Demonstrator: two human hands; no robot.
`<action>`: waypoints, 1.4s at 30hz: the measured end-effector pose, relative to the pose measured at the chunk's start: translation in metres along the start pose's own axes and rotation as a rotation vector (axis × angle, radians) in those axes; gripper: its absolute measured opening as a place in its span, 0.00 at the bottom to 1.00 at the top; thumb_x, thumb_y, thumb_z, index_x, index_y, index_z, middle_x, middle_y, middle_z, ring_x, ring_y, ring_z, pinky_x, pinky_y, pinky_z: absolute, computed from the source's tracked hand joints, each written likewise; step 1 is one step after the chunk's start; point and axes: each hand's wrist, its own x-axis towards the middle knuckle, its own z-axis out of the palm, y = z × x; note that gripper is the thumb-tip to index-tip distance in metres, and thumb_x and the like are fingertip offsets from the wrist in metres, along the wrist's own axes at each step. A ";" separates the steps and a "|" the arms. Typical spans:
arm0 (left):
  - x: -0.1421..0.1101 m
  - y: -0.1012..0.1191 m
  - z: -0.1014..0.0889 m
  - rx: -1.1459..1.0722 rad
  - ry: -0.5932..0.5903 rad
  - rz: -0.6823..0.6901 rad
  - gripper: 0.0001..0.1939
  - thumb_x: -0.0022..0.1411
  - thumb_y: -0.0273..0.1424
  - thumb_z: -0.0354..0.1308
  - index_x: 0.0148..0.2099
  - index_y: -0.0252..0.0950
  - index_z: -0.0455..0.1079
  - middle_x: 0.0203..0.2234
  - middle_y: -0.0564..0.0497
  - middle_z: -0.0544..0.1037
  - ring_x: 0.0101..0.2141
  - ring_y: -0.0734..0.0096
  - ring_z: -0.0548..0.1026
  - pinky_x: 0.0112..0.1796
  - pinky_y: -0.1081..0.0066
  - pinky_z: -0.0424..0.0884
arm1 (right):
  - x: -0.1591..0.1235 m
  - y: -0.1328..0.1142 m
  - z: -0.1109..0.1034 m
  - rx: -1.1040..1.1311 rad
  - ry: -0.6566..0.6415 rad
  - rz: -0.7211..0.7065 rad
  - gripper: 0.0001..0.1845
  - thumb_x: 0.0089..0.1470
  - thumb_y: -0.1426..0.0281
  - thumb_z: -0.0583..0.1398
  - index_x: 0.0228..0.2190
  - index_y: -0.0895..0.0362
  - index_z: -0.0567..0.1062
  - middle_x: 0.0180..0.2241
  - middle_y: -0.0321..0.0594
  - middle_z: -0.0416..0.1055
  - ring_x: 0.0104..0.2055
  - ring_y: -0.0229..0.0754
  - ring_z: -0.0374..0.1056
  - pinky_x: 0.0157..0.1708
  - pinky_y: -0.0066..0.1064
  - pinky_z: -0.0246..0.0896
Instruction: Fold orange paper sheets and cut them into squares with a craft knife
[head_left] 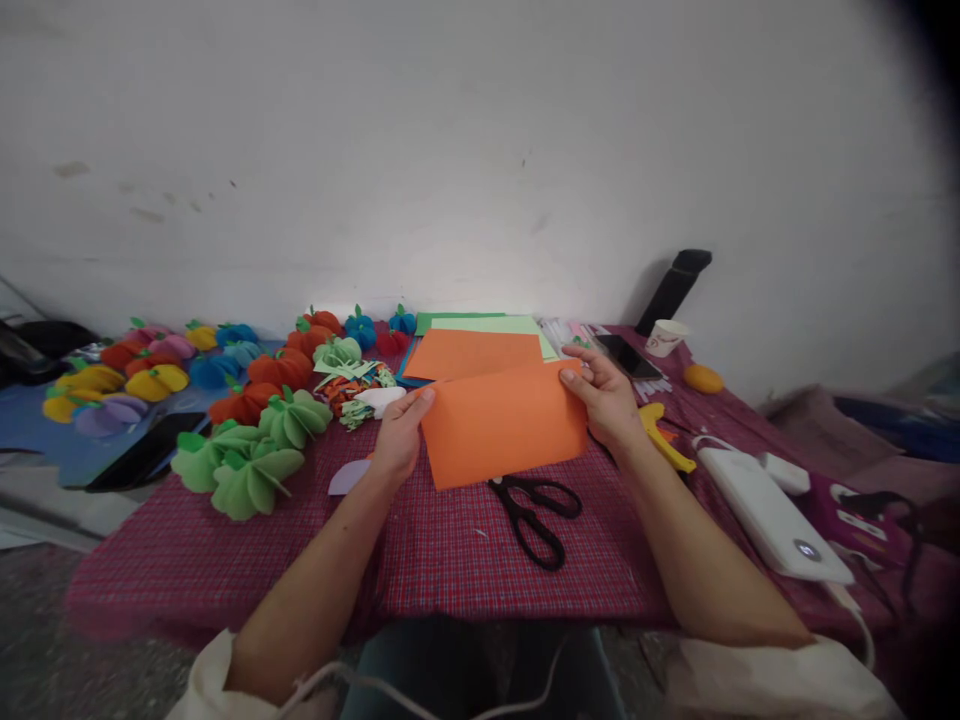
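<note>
I hold a folded orange paper sheet [504, 425] up over the red checked tablecloth [450, 545]. My left hand [399, 437] pinches its left edge, thumb on top. My right hand [606, 398] grips the upper right corner with closed fingers. Black scissors [536, 510] lie on the cloth just below the sheet. Behind the sheet rests a stack of orange and green paper [480, 345].
Green, orange, blue and yellow paper pumpkins [247, 455] crowd the left side. A heap of paper scraps [352, 385] lies near them. On the right are a yellow glue gun [664, 435], a white power bank [772, 515], a phone [628, 355] and a paper cup [664, 337].
</note>
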 end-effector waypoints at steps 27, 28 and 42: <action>-0.002 0.041 -0.009 1.120 -0.451 -0.022 0.19 0.53 0.43 0.55 0.42 0.36 0.74 0.35 0.50 0.78 0.36 0.65 0.74 0.35 0.72 0.67 | -0.022 0.007 0.016 -0.822 -0.202 -0.363 0.17 0.53 0.64 0.56 0.46 0.53 0.69 0.27 0.35 0.72 0.27 0.37 0.65 0.27 0.27 0.56; -0.002 0.042 -0.008 1.106 -0.506 -0.072 0.19 0.53 0.43 0.55 0.40 0.36 0.75 0.33 0.51 0.78 0.33 0.66 0.74 0.32 0.74 0.67 | -0.021 0.008 0.016 -0.817 -0.199 -0.347 0.17 0.53 0.64 0.56 0.46 0.53 0.69 0.24 0.34 0.70 0.25 0.36 0.64 0.26 0.27 0.56; 0.009 0.041 -0.013 0.699 -0.008 -0.137 0.25 0.50 0.40 0.58 0.49 0.35 0.66 0.28 0.51 0.76 0.26 0.71 0.72 0.26 0.72 0.67 | 0.006 0.025 0.002 0.082 0.146 0.290 0.13 0.39 0.71 0.64 0.32 0.56 0.71 0.22 0.31 0.71 0.22 0.37 0.67 0.27 0.30 0.64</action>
